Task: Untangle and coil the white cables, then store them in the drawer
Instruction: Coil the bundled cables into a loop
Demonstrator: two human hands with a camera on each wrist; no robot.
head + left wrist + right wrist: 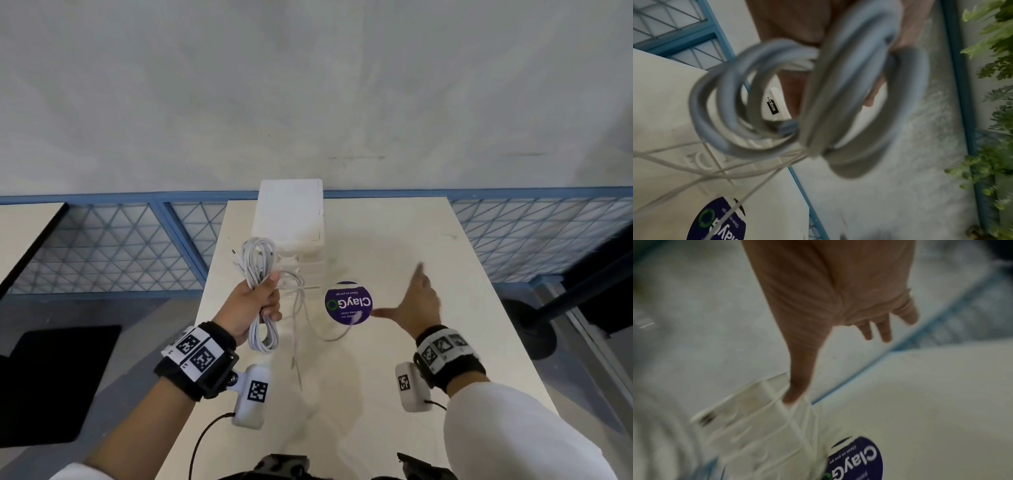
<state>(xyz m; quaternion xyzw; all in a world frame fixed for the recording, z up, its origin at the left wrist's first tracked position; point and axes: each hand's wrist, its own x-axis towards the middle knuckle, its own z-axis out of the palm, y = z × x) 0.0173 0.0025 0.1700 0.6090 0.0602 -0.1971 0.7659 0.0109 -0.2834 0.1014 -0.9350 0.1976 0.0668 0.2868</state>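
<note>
My left hand (257, 305) grips a bundle of coiled white cables (259, 263) above the table's left edge; the loops stick out above and below the fist. In the left wrist view the coils (818, 97) fill the frame, blurred. Loose cable strands (301, 318) trail from the bundle down onto the table and curve across to the purple sticker. My right hand (416, 301) hovers open over the table, fingers spread, thumb pointing left, holding nothing. In the right wrist view its fingers (884, 327) are straight. A white drawer unit (291, 222) stands at the table's far side, just behind the bundle.
A round purple "ClayGo" sticker (348, 302) lies on the cream table (428, 246) between the hands. A blue mesh railing (120, 246) runs behind and left of the table. A black panel (51, 383) sits low at the left.
</note>
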